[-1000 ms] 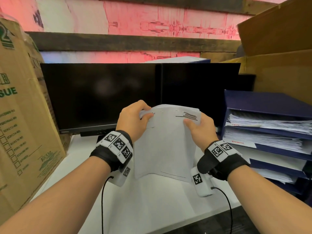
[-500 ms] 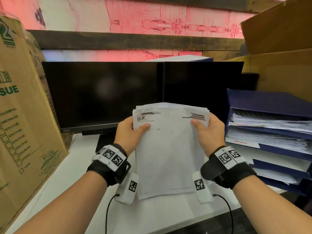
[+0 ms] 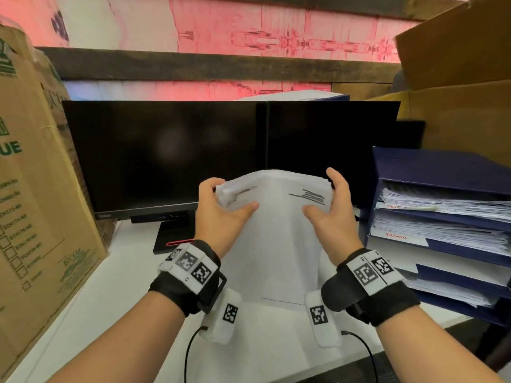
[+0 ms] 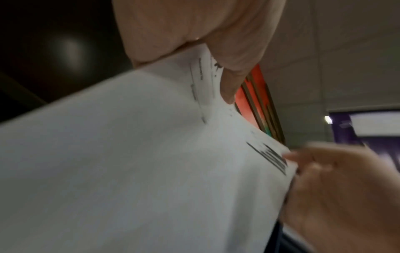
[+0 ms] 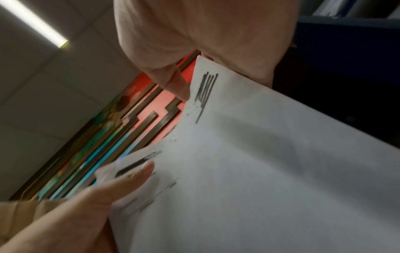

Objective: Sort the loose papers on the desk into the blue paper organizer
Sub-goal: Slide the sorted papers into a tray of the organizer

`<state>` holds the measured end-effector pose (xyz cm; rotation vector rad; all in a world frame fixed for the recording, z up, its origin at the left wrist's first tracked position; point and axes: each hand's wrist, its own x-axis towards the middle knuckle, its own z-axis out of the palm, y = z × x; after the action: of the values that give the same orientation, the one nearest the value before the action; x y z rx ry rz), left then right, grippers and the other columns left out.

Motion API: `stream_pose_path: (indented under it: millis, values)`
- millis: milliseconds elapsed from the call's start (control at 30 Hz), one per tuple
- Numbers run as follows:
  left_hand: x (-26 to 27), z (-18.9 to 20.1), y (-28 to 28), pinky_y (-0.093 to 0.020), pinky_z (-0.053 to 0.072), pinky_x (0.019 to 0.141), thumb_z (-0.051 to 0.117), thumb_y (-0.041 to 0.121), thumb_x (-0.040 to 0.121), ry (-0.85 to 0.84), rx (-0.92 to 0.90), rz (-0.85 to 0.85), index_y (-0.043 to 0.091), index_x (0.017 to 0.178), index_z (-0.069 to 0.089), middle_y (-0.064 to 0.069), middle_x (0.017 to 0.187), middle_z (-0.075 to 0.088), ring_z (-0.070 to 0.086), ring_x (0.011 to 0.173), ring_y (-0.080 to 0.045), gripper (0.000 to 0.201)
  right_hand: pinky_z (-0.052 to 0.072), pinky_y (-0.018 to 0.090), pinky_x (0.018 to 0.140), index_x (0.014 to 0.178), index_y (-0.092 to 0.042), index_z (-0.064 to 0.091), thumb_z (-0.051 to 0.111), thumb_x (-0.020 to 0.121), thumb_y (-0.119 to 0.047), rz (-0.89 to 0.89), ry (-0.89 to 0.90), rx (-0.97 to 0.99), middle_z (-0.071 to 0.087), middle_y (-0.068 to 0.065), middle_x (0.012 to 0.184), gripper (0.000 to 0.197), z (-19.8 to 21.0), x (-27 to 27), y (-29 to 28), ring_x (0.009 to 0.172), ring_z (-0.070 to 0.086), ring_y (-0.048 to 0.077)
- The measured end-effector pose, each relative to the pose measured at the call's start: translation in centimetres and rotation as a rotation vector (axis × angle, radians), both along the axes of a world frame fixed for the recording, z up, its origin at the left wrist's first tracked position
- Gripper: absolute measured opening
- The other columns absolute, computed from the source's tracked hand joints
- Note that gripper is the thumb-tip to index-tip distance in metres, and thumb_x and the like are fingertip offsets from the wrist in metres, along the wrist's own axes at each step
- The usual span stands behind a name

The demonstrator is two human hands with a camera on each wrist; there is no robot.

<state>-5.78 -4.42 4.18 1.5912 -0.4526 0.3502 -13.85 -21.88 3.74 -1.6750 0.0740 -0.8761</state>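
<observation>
We have the white bench (image 3: 124, 322) under us, two dark monitors (image 3: 177, 153) behind, a tall cardboard box (image 3: 41, 217) at our left and the blue paper organizer (image 3: 442, 172) at our right, its trays already stacked thick with sheets. That organizer is the largest worry: the trays look nearly full, so we judge that a bowed bundle pushed in crooked could catch on a tray lip or drag filed sheets out of line. A tab with red writing marks one tray; we cannot read the others, so a wrong tray is a real chance.

Next, the paper stack (image 3: 276, 233) itself. It stands upright in front of the monitors, above the bench, well left of the organizer, with its top edge curled away from us. Several sheets are in it, and their top edges look fanned. If the bend springs back or our grip shifts, sheets could slide apart and spill onto the bench.

Our left hand (image 3: 218, 217) holds the top left corner, thumb on the front and fingers curled behind. Our right hand (image 3: 331, 217) holds the top right corner more loosely: thumb laid on the front, fingers fairly straight along the edge. We think that looser side is where a slip would start. The wrist cables below could also snag the stack's lower edge.
</observation>
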Motion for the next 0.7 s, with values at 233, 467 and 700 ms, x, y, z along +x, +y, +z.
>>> stream_pose_path:
  millis: [233, 467, 700]
  values:
    - [0.7, -0.2, 0.6, -0.027, 0.056, 0.078, 0.083, 0.018, 0.072, 0.03, -0.042, -0.033, 0.023, 0.11, 0.056, 0.005, 0.105, 0.065, 0.065, 0.095, -0.009, 0.047, 0.052, 0.017, 0.085, 0.14, -0.024, 0.034, 0.057, 0.085, 0.009, -0.001, -0.035, 0.054, 0.059, -0.012, 0.114, 0.068, -0.4, 0.4, -0.8, 0.1, 0.061, -0.002]
    - [-0.4, -0.1, -0.5, -0.038, 0.055, 0.087, 0.066, 0.019, 0.088, 0.022, -0.078, -0.031, 0.025, 0.109, 0.062, 0.004, 0.104, 0.067, 0.066, 0.097, -0.013, 0.022, 0.048, 0.029, 0.099, 0.119, -0.022, 0.056, 0.049, 0.095, -0.001, -0.068, 0.016, -0.067, 0.062, -0.012, 0.108, 0.033, -0.9, 0.5, 0.9, 0.101, 0.059, -0.001]
    - [-1.4, -0.1, 0.3, -0.015, 0.048, 0.084, 0.077, 0.013, 0.078, -0.152, -0.022, 0.042, 0.03, 0.129, 0.032, 0.011, 0.11, 0.048, 0.056, 0.101, -0.003, 0.071, 0.047, 0.024, 0.099, 0.144, -0.034, 0.026, 0.053, 0.086, 0.006, -0.048, -0.068, -0.046, 0.048, -0.005, 0.134, 0.075, 0.0, -0.8, 0.4, 0.116, 0.052, 0.003]
